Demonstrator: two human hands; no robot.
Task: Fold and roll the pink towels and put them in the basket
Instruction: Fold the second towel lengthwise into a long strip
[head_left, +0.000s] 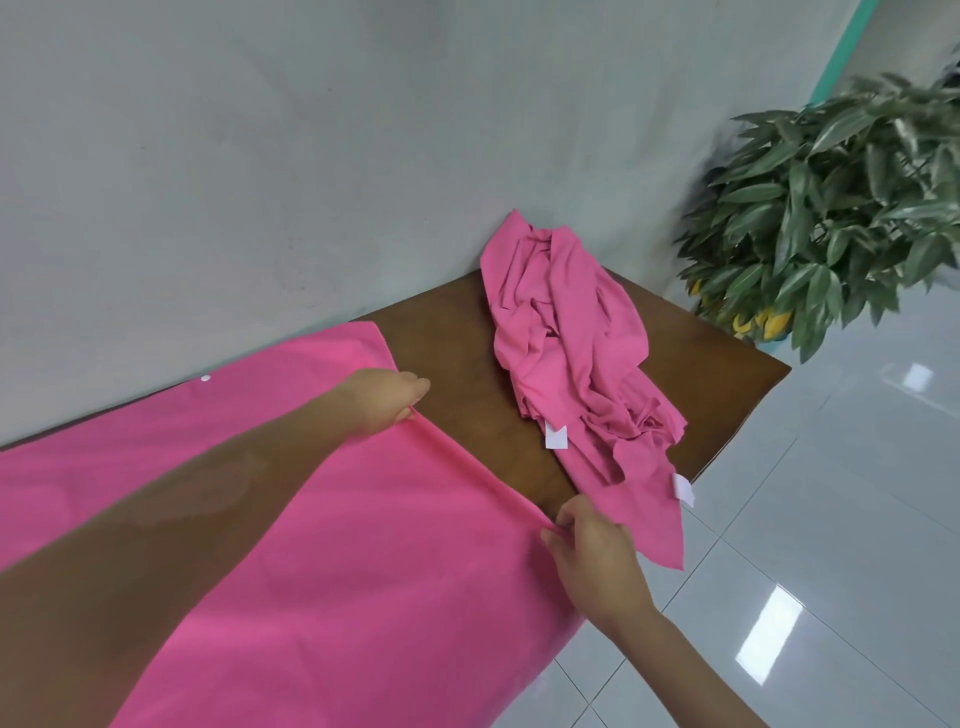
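Note:
A pink towel (363, 545) lies spread flat over the left part of the brown table (452, 358). Its right-hand edge is turned up into a narrow roll that runs between my two hands. My left hand (387, 397) pinches the far end of that roll. My right hand (587, 540) pinches the near end at the table's front edge. A crumpled heap of pink towels (566, 343) with white tags lies on the right part of the table, apart from both hands. No basket is in view.
The table stands against a grey wall (311, 156). A leafy potted plant (841, 208) stands on the floor past the table's right end. Glossy white floor tiles (831, 545) lie to the right and front.

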